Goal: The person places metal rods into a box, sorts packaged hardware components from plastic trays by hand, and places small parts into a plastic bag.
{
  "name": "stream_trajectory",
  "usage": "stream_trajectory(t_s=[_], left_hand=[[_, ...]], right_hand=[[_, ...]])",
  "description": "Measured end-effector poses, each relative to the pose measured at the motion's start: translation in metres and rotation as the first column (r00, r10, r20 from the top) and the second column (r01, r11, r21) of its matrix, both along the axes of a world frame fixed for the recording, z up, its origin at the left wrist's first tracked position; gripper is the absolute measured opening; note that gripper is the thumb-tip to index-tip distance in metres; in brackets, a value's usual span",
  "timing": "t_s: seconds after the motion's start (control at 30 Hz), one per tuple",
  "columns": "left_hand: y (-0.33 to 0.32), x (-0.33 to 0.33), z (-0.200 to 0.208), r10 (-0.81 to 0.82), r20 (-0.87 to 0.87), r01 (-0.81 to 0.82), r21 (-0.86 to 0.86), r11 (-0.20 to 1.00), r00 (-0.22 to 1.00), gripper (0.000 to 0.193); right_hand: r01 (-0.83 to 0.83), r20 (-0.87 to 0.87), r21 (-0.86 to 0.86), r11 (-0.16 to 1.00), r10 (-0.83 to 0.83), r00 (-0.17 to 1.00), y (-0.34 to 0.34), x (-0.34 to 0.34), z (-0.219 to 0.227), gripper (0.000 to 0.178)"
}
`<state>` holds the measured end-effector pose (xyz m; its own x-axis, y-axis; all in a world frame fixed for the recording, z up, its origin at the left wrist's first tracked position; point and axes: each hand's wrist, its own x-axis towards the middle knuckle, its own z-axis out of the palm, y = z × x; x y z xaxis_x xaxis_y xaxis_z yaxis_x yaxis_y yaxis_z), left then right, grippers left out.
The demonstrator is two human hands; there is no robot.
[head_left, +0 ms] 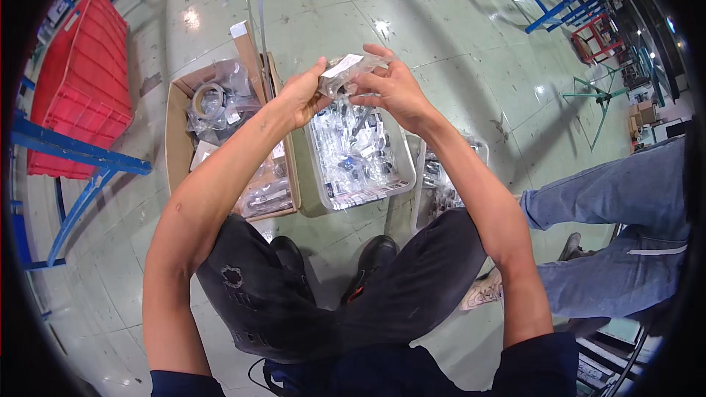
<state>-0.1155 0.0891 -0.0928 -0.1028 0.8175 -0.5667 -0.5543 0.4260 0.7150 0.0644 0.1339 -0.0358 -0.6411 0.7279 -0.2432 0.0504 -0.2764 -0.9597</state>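
Note:
Between my hands is a clear plastic bag [340,82] with a white label; what it holds is too small to make out. My left hand [303,94] grips the bag's left side, thumb on top. On its right side my right hand [391,87] has its fingers bent around the plastic, the index finger raised. Below them stands a clear plastic bin [409,176] filled with small bagged parts. To its left sits an open cardboard box [179,132] with bagged items, a roll of tape [209,101] and long strips standing at its far right corner.
Another clear bin [485,153] with dark bagged parts stands right, partly behind my right forearm. A person's legs in blue jeans [603,191] are close on the right. Far left are a red crate [81,81] and a blue metal frame [81,151]; a green stand [599,95] is far right.

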Motion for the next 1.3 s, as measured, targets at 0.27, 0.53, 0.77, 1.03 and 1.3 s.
stream_trajectory(t_s=[0.27, 0.53, 0.77, 1.03, 1.3], left_hand=[[-0.005, -0.002, -0.002, -0.175, 0.048, 0.177, -0.033, 0.984, 0.983, 0.046], [-0.012, -0.028, -0.031, -0.511, -0.691, 0.516, -0.228, 0.825, 0.511, 0.041], [-0.015, -0.029, -0.025, -0.514, -0.821, 0.694, -0.22, 0.686, 0.247, 0.067], [-0.023, -0.009, 0.003, -0.512, -0.818, 0.715, -0.193, 0.672, 0.261, 0.114], [-0.02, -0.002, -0.007, -0.259, -0.633, 0.525, 0.275, 0.805, 0.73, 0.124]], right_hand=[[0.074, -0.02, 0.05, 0.996, -0.073, 0.997, -0.001, 0.0, 0.007, 0.075], [0.071, 0.184, 0.197, 0.978, -0.108, 0.977, -0.001, 0.001, 0.007, 0.067], [-0.106, 0.517, 0.514, 0.851, -0.209, 0.83, 0.008, 0.011, 0.002, 0.064], [-0.053, 0.421, 0.548, 0.834, -0.22, 0.88, 0.004, 0.013, 0.017, 0.056], [-0.171, 0.251, 0.869, 0.465, -0.115, 0.961, -0.017, -0.001, 0.041, 0.019]])
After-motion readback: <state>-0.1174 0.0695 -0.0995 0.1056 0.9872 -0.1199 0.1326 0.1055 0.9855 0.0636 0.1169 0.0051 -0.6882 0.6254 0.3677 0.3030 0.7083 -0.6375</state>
